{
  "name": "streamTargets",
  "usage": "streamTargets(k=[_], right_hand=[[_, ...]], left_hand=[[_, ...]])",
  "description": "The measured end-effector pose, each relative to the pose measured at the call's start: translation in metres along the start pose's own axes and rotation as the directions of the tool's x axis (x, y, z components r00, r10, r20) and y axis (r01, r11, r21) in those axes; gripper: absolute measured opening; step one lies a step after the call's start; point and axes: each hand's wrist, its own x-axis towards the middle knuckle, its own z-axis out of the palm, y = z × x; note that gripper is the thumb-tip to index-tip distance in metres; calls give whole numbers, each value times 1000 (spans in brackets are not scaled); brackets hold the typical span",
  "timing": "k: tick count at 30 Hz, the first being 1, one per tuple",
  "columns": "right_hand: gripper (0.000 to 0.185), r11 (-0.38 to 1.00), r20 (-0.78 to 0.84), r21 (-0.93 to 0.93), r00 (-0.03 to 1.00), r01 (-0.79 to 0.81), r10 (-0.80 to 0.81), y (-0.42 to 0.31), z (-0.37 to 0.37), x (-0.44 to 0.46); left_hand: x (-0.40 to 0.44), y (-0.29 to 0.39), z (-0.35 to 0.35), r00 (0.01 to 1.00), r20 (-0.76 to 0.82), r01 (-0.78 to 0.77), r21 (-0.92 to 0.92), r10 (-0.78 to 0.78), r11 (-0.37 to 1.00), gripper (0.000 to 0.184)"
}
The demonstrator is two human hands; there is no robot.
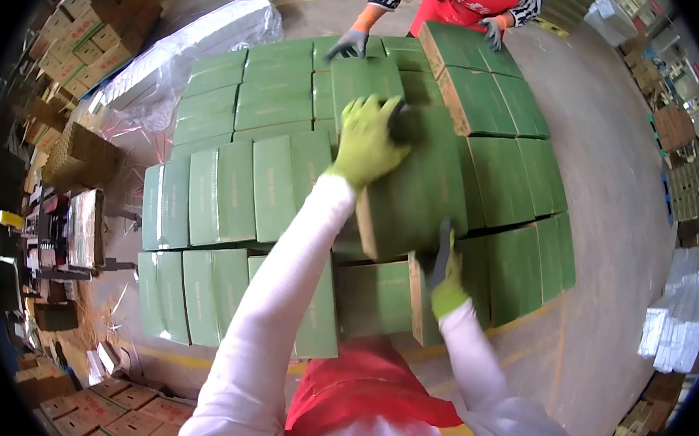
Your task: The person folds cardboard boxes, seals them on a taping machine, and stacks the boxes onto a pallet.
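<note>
A green cardboard box (420, 181), slightly blurred, sits tilted above the stack between my two gloved hands. My left hand (370, 139), in a yellow-green glove with a dark palm, grips its far left corner, fingers bent over the edge. At the near right edge, my right hand (446, 272) has its dark-palmed fingers up against the same box; part of the grip is hidden. Just beyond my left fingertips lies another green box (366, 79). Below my right hand, a green box (427, 310) stands on end with its brown side showing.
Rows of green boxes (222, 186) fill the stack in front of me. Across it, a person in a red apron (472, 3) rests gloved hands on boxes. Plastic-wrapped white bundles (192, 51) lie at far left. Brown cartons (128, 416) stand at lower left.
</note>
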Motion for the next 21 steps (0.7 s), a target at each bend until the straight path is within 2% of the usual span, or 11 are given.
streamTargets(k=[3,5,6,10,13,14,16,17,18,19,21], right_hand=[[36,996,-112,81,994,23,-14,-26,43,90],[31,995,-18,-94,999,45,-47,-33,50,148],[30,989,34,-125,997,74,-70,-34,49,164],[30,940,192,-114,935,322,-298,-65,32,96],[32,766,222,-449,888,459,-402,-38,-58,20],[32,673,167,-608,897,421,-410,-22,-86,-13],[32,662,200,-616,898,427,-393,49,-187,-42],[33,798,193,-526,955,295,-225,52,-169,-82],[35,870,208,-464,975,168,-77,74,-172,-99],[31,726,454,-567,883,389,-118,85,-148,-109],[42,860,568,-435,822,268,32,144,-141,-101]], left_hand=[[58,-33,18,993,-28,-114,72,116,991,80],[51,-31,3,989,-123,-62,140,79,988,76],[32,-37,-11,982,-164,-95,2,94,995,72],[-133,-54,-80,932,-226,284,-26,-283,958,58],[-330,-79,-134,657,-449,672,-17,-606,740,62],[-388,-67,-153,451,-531,815,-83,-718,574,59],[-502,-52,-186,170,-606,897,-231,-777,377,52],[-549,-44,-202,37,-614,926,-275,-788,258,50],[-612,-52,-205,-20,-608,886,-379,-793,268,49],[-655,-61,-212,-71,-605,832,-475,-793,288,49],[-659,-72,-223,-88,-598,817,-501,-797,286,45]])
